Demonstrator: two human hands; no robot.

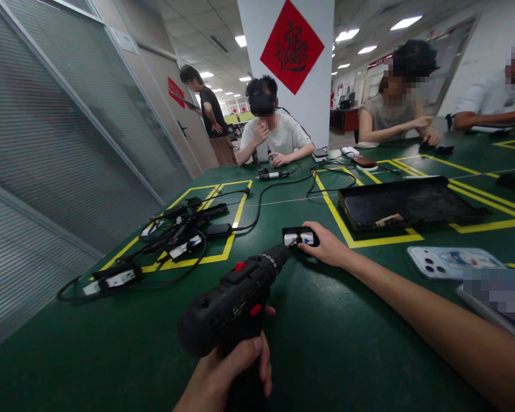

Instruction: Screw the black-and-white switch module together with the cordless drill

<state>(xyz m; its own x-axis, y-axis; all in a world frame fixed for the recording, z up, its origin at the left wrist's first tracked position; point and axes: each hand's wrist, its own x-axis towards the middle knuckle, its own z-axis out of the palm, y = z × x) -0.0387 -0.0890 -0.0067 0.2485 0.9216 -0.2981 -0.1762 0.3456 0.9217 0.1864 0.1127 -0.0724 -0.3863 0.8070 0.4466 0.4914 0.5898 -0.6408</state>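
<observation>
A black cordless drill (236,303) with red buttons is gripped by its handle in my left hand (240,366), its chuck pointing forward and right. Beyond the chuck, my right hand (321,243) holds a small black box-shaped part (300,236) with white and blue pieces inside, its fingers closed round the right end. The drill's bit reaches the near side of this part; whether it touches cannot be made out.
A pile of black cables and adapters (184,229) lies on the left of the green table (124,355). At the right are a black tray (395,203), a phone (455,260) and a pixelated device (498,300). Several people are around the far side.
</observation>
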